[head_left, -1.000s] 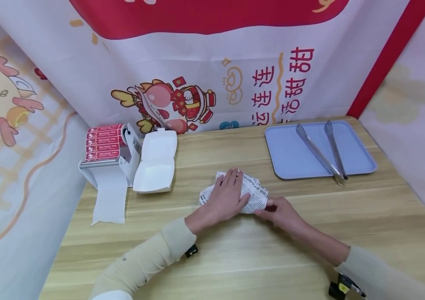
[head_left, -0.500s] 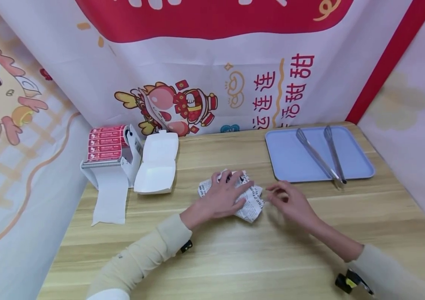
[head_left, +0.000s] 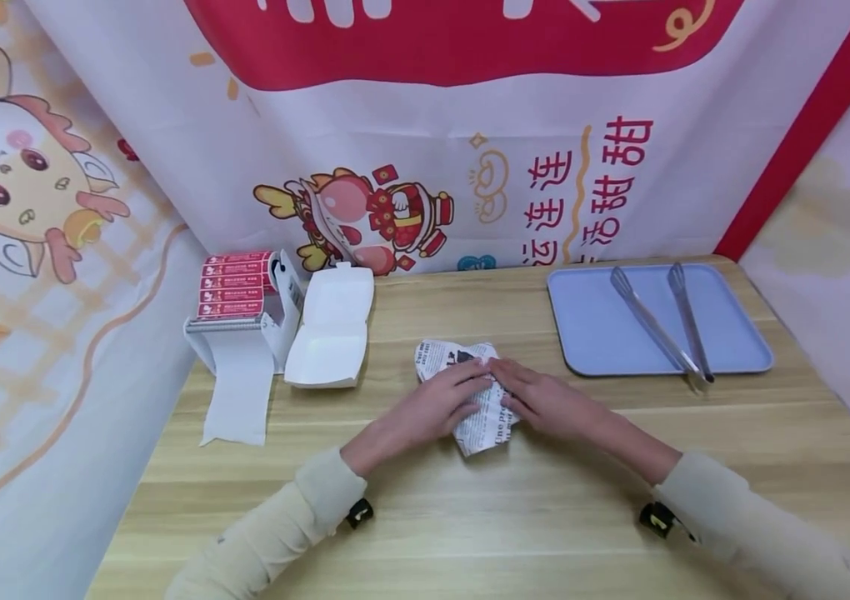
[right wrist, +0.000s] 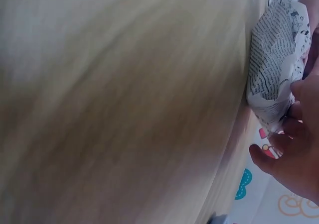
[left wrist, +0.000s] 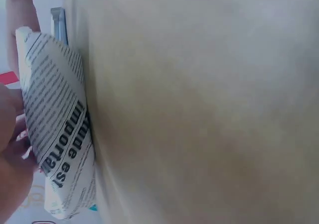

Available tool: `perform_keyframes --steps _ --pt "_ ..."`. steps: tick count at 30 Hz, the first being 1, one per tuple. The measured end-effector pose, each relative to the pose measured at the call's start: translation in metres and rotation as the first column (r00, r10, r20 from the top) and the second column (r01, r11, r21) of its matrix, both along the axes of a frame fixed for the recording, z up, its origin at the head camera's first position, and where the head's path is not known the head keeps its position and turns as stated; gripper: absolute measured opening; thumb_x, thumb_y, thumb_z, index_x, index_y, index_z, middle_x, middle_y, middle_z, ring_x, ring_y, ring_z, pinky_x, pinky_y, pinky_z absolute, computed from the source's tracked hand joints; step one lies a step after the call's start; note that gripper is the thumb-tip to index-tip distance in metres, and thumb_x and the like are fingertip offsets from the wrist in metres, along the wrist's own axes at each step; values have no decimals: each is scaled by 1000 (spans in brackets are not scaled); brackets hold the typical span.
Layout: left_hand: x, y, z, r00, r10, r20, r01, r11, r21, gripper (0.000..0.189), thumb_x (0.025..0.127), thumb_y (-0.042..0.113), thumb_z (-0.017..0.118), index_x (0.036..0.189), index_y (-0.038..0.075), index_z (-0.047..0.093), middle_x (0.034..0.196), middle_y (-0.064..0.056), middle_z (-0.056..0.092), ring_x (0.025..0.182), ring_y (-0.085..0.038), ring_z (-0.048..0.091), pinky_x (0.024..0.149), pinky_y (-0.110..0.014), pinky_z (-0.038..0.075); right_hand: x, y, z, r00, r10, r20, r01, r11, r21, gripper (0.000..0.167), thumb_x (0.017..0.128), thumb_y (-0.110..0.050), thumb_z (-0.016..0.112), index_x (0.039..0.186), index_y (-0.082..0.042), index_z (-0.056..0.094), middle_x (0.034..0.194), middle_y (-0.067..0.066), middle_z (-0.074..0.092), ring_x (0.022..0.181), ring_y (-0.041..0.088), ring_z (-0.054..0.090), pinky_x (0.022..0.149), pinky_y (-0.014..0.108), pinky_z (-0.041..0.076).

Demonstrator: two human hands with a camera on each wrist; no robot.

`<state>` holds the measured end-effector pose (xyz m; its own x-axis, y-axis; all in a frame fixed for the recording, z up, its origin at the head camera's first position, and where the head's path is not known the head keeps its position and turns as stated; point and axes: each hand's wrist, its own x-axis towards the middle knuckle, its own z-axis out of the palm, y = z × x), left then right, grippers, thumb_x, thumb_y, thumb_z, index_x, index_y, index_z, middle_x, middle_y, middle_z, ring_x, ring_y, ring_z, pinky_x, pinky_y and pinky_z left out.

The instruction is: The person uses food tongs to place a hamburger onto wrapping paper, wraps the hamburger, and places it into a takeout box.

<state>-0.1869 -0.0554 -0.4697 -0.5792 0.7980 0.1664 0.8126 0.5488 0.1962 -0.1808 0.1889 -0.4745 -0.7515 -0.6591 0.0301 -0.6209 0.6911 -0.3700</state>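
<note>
On the wooden table (head_left: pixel 470 517) lies a folded packet of newsprint-patterned paper (head_left: pixel 483 427), with something bulky wrapped in it and hidden. My left hand (head_left: pixel 436 407) rests on its left side, fingers stretched across the top. From the other side my right hand (head_left: pixel 551 402) presses the upper right of the packet, so the fingertips of both hands meet there. In the left wrist view the paper (left wrist: pixel 60 114) stands up as a rounded bulge. The right wrist view has the paper's creased end (right wrist: pixel 273 59) beside the right-hand fingers (right wrist: pixel 279 143).
At the back left stand a roll dispenser (head_left: pixel 286 321) of red labels and an opened white takeaway box (head_left: pixel 327 354). A blue tray (head_left: pixel 590 333) at the back right bears two metal tongs (head_left: pixel 653 325). A printed cloth (head_left: pixel 410 117) hangs behind the table.
The packet has been turned on the table, and one corner now points toward me. My right hand let go of its right edge, then came back onto the top beside the left hand.
</note>
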Motion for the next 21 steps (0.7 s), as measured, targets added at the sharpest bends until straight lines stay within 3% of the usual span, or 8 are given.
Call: perform_keyframes --steps 3,5,7,10,12,17,21 --pt "6 -1 -3 985 129 116 -135 990 44 53 103 27 53 149 3 43 161 -14 33 153 -29 23 125 -42 23 3 -1 -5 999 -18 -41 18 1000 -5 60 105 -29 50 156 -7 28 160 17 34 146 32 36 113 49 40" --pt "10 0 -4 963 202 176 -204 979 -2 64 103 36 48 155 2 31 166 -15 22 155 -30 13 126 -44 18 5 -3 -8 997 -38 -60 38 999 -10 60 105 -30 50 156 -7 29 159 17 35 145 32 38 113 49 41" --pt "12 2 -4 949 243 202 -233 970 -72 75 103 47 43 159 3 17 168 -15 10 156 -30 4 126 -47 16 6 -5 -10 996 -54 -78 53 999 -9 59 105 -30 49 156 -5 30 159 18 36 144 33 40 112 48 42" --pt "12 1 -4 947 258 190 -231 960 -156 87 100 60 38 160 6 5 169 -12 -1 156 -29 -3 126 -50 13 10 -10 -10 993 -66 -102 66 998 -7 60 105 -30 50 154 -2 32 157 21 38 140 36 45 109 49 44" --pt "10 -1 -5 955 250 162 -218 957 -191 90 99 64 38 161 9 2 169 -10 -4 157 -28 -5 126 -50 11 12 -11 -9 991 -81 -107 80 997 -7 60 104 -30 51 154 -2 33 156 21 39 138 37 46 108 49 46" --pt "4 -8 -2 965 209 157 -173 961 -214 87 98 60 43 162 15 4 170 -7 -5 157 -27 -5 127 -50 9 15 -15 -6 989 -104 -106 105 994 5 61 104 -35 52 154 -4 34 155 19 41 139 35 47 108 48 46" --pt "6 -10 1 965 201 171 -160 961 -226 80 101 57 40 162 18 5 170 -5 -5 156 -26 -7 126 -53 9 16 -18 -6 986 -101 -130 105 994 22 62 103 -36 54 152 -2 37 153 20 44 139 35 47 107 48 46"
